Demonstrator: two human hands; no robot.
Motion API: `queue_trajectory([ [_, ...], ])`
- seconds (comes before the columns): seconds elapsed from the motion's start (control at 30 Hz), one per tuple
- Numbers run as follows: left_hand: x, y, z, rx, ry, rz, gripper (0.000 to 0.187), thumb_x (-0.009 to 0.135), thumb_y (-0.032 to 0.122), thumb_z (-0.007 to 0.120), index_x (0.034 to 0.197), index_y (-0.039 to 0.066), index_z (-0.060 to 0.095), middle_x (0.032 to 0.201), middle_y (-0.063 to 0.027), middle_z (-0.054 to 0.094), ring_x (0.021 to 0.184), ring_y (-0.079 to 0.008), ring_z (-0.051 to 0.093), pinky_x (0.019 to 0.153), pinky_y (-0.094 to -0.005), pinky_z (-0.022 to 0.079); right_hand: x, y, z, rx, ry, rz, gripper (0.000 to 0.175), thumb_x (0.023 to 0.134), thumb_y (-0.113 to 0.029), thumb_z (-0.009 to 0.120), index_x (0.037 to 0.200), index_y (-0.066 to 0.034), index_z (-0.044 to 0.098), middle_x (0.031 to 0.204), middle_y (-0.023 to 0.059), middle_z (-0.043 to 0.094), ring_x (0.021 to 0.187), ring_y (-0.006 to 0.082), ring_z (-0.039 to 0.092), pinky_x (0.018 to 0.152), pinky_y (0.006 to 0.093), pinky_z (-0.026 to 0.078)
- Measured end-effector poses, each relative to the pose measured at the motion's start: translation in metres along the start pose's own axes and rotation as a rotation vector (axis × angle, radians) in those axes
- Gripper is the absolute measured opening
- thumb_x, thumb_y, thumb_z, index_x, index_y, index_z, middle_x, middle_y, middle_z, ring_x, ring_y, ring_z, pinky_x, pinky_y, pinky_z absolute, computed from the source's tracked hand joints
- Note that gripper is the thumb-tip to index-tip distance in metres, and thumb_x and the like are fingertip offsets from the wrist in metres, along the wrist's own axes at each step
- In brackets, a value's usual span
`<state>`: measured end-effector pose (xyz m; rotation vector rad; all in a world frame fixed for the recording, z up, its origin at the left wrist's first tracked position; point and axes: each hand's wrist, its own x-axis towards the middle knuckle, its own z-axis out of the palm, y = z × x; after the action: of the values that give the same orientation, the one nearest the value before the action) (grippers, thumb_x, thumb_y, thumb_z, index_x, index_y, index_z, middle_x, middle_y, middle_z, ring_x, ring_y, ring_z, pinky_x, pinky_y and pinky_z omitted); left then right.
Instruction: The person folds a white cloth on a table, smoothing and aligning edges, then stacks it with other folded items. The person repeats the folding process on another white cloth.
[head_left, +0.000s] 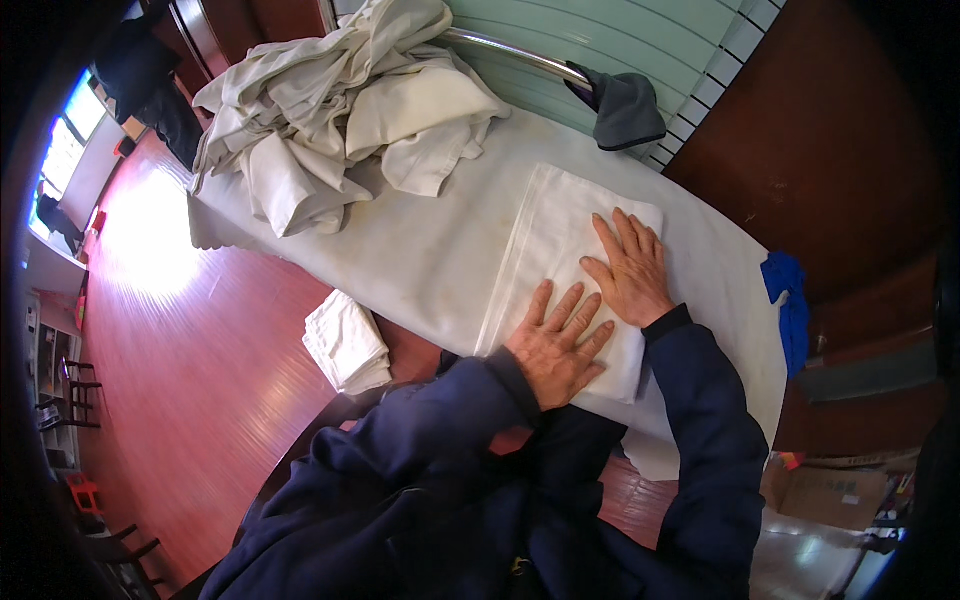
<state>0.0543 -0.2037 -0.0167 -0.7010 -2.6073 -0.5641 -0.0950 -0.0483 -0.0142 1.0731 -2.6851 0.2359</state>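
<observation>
A folded white cloth (555, 225) lies flat on a table covered with a pale cloth (420, 247). My left hand (561, 341) rests palm down on its near part, fingers spread. Farther up the same cloth, close to its right edge, my right hand (630, 262) presses flat with the fingers apart. Neither hand grasps anything. A large rumpled heap of off-white cloths (322, 112) covers the far left end of the table. Below the table's left edge sits a stack of folded white cloths (347, 343).
A metal rail (517, 52) with a grey cloth item (628, 112) runs behind the table. Blue cloth (784, 307) hangs at the right edge. Cardboard boxes (832, 495) stand lower right. A person in dark clothing (150, 82) is at the upper left; chairs (79, 394) stand far left.
</observation>
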Motion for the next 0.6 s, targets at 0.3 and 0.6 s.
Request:
queue_trajectory([
  [0.3,-0.055,-0.014,-0.034,0.026,-0.043,-0.063,0.082,0.072,0.038,0.078,0.143,0.011,0.049,0.151,-0.016,0.041,0.144,-0.0344,0.033,0.118,-0.0555,0.022,-0.003,-0.002,-0.005,-0.004,0.066,-0.066,0.054,0.096,-0.038,0.054,0.141,-0.0087,0.05,0.147,0.026,0.04,0.135,0.0432,0.035,0.114,0.0543,0.022],
  [0.6,-0.065,-0.032,-0.03,-0.029,0.054,-0.044,0.083,0.07,0.03,0.077,0.143,0.006,0.046,0.152,-0.0145,0.041,0.142,-0.0308,0.038,0.116,-0.049,0.029,-0.021,-0.028,-0.023,-0.039,0.06,-0.103,0.049,0.092,-0.022,0.062,0.135,-0.003,0.053,0.14,0.0275,0.045,0.125,0.0444,0.042,0.108,0.0526,0.031],
])
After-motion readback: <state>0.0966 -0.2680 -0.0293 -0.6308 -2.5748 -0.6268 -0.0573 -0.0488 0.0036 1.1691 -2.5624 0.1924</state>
